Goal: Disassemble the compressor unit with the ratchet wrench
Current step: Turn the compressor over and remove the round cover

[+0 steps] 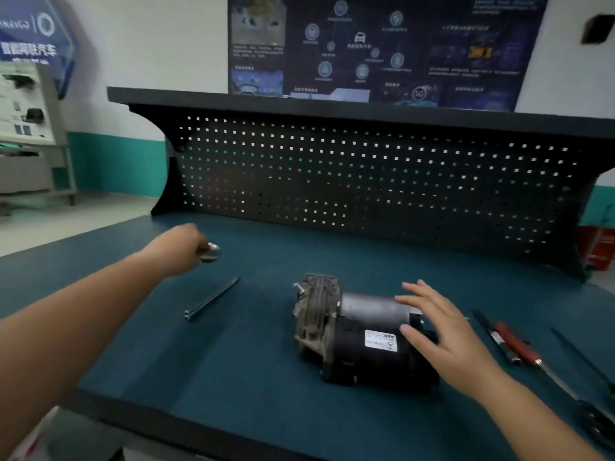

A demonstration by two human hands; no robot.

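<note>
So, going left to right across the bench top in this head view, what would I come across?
Left hand closed on a shiny metal tool → long dark bolt → compressor → right hand, open at the compressor's end → red-handled tool.

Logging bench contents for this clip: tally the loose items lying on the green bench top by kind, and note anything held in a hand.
Compressor unit: 1
Long bolt: 1
Red-handled tool: 1
Dark slim tools at the right edge, blurred: at least 2
Shiny metal tool, probably the ratchet wrench, in the left hand: 1
Total: 6, counting the held tool
</note>
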